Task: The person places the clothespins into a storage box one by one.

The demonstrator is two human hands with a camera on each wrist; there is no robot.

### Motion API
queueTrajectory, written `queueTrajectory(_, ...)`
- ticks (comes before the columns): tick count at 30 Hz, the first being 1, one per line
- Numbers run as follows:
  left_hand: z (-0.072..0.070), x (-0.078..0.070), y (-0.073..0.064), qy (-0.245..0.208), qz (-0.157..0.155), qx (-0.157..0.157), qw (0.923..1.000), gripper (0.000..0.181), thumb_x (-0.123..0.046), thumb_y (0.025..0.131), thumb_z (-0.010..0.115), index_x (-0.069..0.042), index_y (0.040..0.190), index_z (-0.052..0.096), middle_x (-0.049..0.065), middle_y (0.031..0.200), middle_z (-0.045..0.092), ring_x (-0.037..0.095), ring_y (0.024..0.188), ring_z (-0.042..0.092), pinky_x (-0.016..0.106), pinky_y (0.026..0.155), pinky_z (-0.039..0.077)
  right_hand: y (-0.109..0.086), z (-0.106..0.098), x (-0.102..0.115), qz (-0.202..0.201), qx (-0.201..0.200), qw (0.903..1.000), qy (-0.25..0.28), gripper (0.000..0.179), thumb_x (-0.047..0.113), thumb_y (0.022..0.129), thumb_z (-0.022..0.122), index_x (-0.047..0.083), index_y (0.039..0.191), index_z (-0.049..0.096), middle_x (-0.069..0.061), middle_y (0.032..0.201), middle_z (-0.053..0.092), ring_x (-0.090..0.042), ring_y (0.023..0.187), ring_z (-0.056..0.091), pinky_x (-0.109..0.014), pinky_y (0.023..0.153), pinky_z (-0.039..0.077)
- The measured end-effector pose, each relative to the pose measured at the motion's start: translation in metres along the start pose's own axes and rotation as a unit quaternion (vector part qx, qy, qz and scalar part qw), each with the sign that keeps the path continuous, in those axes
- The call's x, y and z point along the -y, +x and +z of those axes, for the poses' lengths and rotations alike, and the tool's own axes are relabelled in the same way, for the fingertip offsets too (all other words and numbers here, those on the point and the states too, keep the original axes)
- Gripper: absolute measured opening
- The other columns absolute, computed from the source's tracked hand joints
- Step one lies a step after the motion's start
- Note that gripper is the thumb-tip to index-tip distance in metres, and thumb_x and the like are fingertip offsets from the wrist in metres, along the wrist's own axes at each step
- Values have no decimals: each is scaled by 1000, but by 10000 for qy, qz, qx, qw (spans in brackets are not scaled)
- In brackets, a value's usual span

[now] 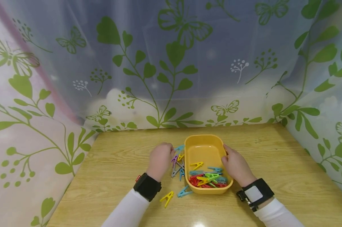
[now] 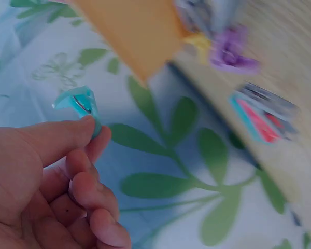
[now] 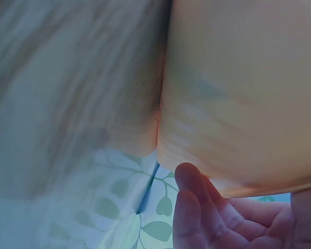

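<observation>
The yellow-orange basket (image 1: 192, 148) is sitting on the wood-grain table (image 1: 117, 151) and is serving as the reference for all places below. The left hand (image 1: 160, 160) is hovering or resting just to the left of the basket; the head view is not settling which. Its thumb (image 2: 67, 135) and forefinger are closing together on a teal clothespin (image 2: 80, 101), pinching it at one end, while the remaining fingers are curling loosely toward the palm. The right hand (image 1: 239, 164) is gripping the basket's right wall, the thumb reaching over the rim and the other fingers (image 3: 189, 212) bending against the outer face, with only the wall between them. Inside the basket, red, green, yellow and blue-teal clothespins (image 1: 212, 178) are lying heaped at the near end, and one yellow clothespin (image 1: 197, 164) is lying just beyond the heap. Close along the basket's left wall, a loose group is lying: a purple clothespin (image 1: 174, 158), a small yellow one, grey ones and a blue clothespin (image 1: 182, 173). A light-blue clothespin (image 1: 184, 191) is lying by the basket's near left corner, and a bright yellow clothespin (image 1: 167, 198) is lying farther left. Behind the basket, a leaf-and-butterfly curtain (image 1: 171, 94) is hanging at the table's far edge.
</observation>
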State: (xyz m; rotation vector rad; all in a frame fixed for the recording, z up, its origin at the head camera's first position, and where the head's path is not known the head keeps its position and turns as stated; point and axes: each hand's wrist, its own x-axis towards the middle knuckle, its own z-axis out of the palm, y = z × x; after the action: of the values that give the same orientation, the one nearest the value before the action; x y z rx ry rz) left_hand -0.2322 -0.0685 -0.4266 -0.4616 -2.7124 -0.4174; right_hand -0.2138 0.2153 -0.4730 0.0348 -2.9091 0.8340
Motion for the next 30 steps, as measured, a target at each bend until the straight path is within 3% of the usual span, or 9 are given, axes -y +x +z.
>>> queueTrajectory(6, 0, -32, -7, -237, 472, 335, 9980, 12, -21, 97, 74, -13, 87, 74, 0, 83, 69, 13, 69, 61, 24, 59, 46, 0, 0, -1, 6, 34, 10000, 31, 56, 12, 105, 51, -11, 154, 35, -34, 144, 53, -31, 103, 61, -43, 85, 56)
queueTrajectory(12, 7, -53, -15, -4, 873, 707, 9937, 15, -24, 96, 75, -15, 84, 74, -4, 81, 69, 9, 68, 61, 22, 62, 47, 1, 0, -1, 44, 53, 10000, 44, 56, 13, 105, 52, -10, 154, 35, -34, 144, 53, -31, 102, 61, -38, 79, 56)
queueTrajectory(18, 16, -58, -18, 129, 1004, 884, 9909, 16, -25, 95, 77, -18, 81, 73, -7, 79, 69, 6, 65, 59, 21, 58, 44, 1, -1, -2, 71, 88, 9999, 51, 57, 13, 105, 51, -10, 154, 34, -34, 144, 53, -31, 98, 61, -30, 67, 49)
queueTrajectory(25, 20, -58, -19, -165, 1028, 1138, 9880, 22, -17, 94, 76, -16, 74, 69, -8, 69, 59, 5, 60, 50, 20, 54, 38, 1, -2, 0, 57, 76, 9999, 70, 56, 12, 105, 52, -10, 154, 36, -34, 143, 54, -29, 95, 61, -31, 67, 48)
queueTrajectory(30, 23, -58, -20, -64, 1024, 1240, 9870, 25, -22, 94, 77, -18, 72, 66, -11, 65, 52, 3, 56, 43, 20, 52, 34, 1, -2, 0, 19, 75, 10000, 12, 56, 12, 104, 51, -11, 153, 36, -34, 142, 55, -29, 97, 60, -35, 74, 49)
